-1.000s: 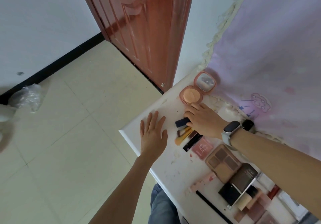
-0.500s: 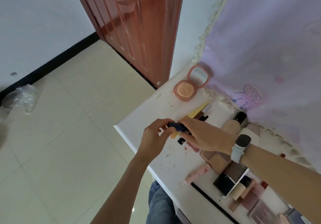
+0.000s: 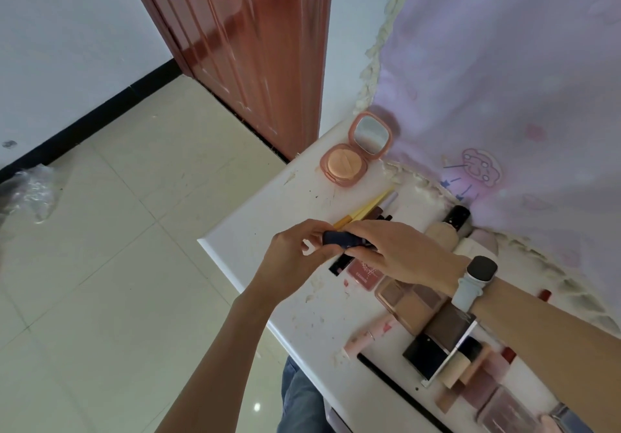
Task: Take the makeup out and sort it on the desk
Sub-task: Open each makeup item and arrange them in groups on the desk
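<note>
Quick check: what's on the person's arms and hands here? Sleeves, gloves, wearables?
Both forearms are bare, with no sleeves in view and no gloves. The left hand and its wrist carry nothing. The right hand has a smartwatch at the wrist: a dark, rounded-rectangular face on a pale grey-blue band. No rings can be made out.

White wall (image 3: 60, 46) upper left with black baseboard (image 3: 90, 123). Reddish-brown wooden door (image 3: 242, 39) top centre. Glossy beige tile floor (image 3: 111, 281) fills left and lower left. Crumpled clear plastic bag (image 3: 28, 190) at left edge. Pale lilac cloth (image 3: 510, 72) with cartoon print hangs upper right, above white desk (image 3: 242, 231).
</note>
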Tool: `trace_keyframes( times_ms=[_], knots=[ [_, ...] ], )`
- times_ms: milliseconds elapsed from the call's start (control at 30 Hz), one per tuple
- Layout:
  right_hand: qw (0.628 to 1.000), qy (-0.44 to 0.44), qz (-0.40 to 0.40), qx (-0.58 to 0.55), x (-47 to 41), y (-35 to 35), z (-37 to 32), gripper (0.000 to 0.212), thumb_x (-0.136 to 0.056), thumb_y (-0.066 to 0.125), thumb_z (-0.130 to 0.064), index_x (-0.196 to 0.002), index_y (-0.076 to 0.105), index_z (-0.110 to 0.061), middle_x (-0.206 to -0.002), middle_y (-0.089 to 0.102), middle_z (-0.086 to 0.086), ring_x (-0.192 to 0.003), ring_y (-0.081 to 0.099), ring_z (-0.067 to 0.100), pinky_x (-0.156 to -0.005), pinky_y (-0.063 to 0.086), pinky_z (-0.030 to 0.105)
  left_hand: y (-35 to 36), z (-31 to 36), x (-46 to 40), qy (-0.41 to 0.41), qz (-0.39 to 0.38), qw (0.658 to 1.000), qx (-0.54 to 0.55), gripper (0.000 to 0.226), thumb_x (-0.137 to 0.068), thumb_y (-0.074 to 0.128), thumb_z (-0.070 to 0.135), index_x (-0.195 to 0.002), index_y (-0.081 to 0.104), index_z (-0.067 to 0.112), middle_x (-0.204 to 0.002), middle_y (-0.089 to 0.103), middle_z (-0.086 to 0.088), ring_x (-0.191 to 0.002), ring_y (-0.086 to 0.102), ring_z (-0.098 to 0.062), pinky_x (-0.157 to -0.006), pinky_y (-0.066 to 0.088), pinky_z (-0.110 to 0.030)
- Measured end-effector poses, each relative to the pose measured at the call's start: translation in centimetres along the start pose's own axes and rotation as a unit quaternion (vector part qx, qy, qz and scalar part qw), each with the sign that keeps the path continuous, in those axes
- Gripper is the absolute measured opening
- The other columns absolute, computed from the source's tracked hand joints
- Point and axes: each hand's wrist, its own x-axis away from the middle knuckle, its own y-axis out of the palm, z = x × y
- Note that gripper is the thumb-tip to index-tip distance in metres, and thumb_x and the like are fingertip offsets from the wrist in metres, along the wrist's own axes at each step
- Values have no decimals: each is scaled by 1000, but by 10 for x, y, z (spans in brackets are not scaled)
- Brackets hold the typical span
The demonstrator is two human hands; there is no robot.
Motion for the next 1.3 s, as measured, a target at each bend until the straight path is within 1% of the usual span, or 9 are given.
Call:
trace_keyframes(
  times_ms=[200,333,500,633,733,900,1067,1167,1300],
  knots=[
    [999,17,-6,31,1,-10,4,45,-89,46,-48,-128,39,-27,-96,56,-13,-77,55,6,-67,47,23,-6,-3,-2,-33,0,999,13,18,-80,69,16,-88,60,29,-84,66,12,-77,58,-1,-71,44,-13],
    [989,107,14,-100,1,-20,19,33,-92,47,-25,-125,43,-23,-114,49,-10,-100,52,5,-85,41,14,-15,-16,-1,-93,65,986,122,12,-91,54,17,-94,55,29,-86,67,8,-75,64,-7,-68,48,-18],
    [931,166,191,-265,-16,-19,32,26,-88,55,-7,-100,57,-30,-97,43,-8,-94,48,1,-79,35,-1,0,-24,-6,-152,119,874,446,32,-90,42,32,-107,55,8,-84,64,-1,-77,65,-16,-69,52,-24],
    [902,154,282,-289,-30,-16,35,33,-85,60,-5,-105,58,-31,-100,45,-8,-95,53,-2,-84,39,1,17,-15,-23,-166,89,821,539,27,-90,45,29,-111,51,14,-101,71,0,-96,67,-21,-75,55,-27],
    [924,151,266,-228,-39,-10,39,30,-85,60,-6,-113,60,-16,-104,51,-1,-98,55,10,-91,42,16,26,-9,-37,-171,132,878,427,21,-94,46,26,-111,52,15,-101,70,1,-89,68,-15,-71,54,-23],
    [960,144,217,-107,-35,-1,43,31,-85,61,-15,-116,59,-14,-107,55,1,-92,54,11,-79,44,19,32,-7,-60,-129,191,958,168,13,-87,60,25,-100,59,24,-88,62,14,-81,58,-6,-71,49,-21],
    [972,131,181,-70,-22,-4,46,28,-85,61,-15,-113,59,-16,-106,55,-1,-89,57,16,-74,43,17,45,-4,-74,-100,175,973,115,11,-86,62,21,-97,60,21,-80,59,18,-73,56,1,-65,42,-2],
    [976,137,155,-75,-16,-7,48,29,-86,60,-18,-115,58,-17,-105,55,-2,-91,57,19,-78,48,27,52,-2,-74,-82,176,978,75,12,-85,63,20,-92,55,26,-76,55,24,-69,56,6,-62,41,1],
    [955,171,196,-145,-14,-9,50,28,-86,61,-14,-113,58,-16,-102,55,-3,-95,55,15,-80,43,18,60,-2,-67,-76,151,984,49,15,-87,61,24,-96,50,30,-78,53,27,-70,56,12,-60,41,1]
  ],
)
